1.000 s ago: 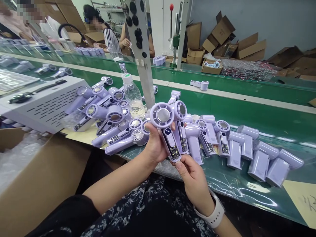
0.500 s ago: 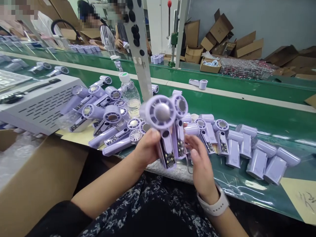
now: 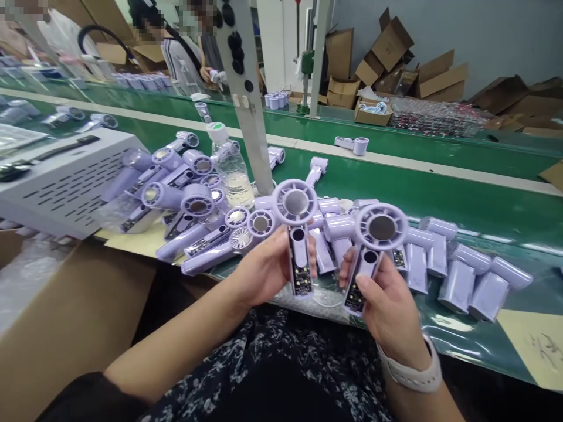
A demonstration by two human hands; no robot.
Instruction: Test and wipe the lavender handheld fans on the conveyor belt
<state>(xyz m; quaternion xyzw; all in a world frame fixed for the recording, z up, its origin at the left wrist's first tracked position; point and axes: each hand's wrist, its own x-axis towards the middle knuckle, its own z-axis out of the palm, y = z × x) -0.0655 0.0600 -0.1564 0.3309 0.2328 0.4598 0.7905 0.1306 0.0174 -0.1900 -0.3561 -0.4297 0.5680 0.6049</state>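
Observation:
Two purple handheld fans with round, spoked heads are held up side by side in the head view. My left hand (image 3: 272,264) is closed round the handle of the left handheld fan (image 3: 299,249), which stands nearly upright. My right hand (image 3: 391,299) grips the right handheld fan (image 3: 367,258), its thumb on the handle's edge and the handle tilted. On both, the handle front lies open and a dark circuit board shows. Behind them is a row of similar fans (image 3: 416,258), and a heap of more fans (image 3: 193,199) lies to the left.
A clear bottle (image 3: 235,176) stands beside a pale metal post (image 3: 246,88). At left sit a vented grey box (image 3: 83,181) and a cardboard box (image 3: 88,293). The green belt (image 3: 409,187) runs behind, with co-workers (image 3: 180,58) across it. Yellow paper (image 3: 536,346) lies at right.
The two fans, earlier close together by my left hand, are now apart. My right hand, earlier open beside them, has taken hold of one and moved it right.

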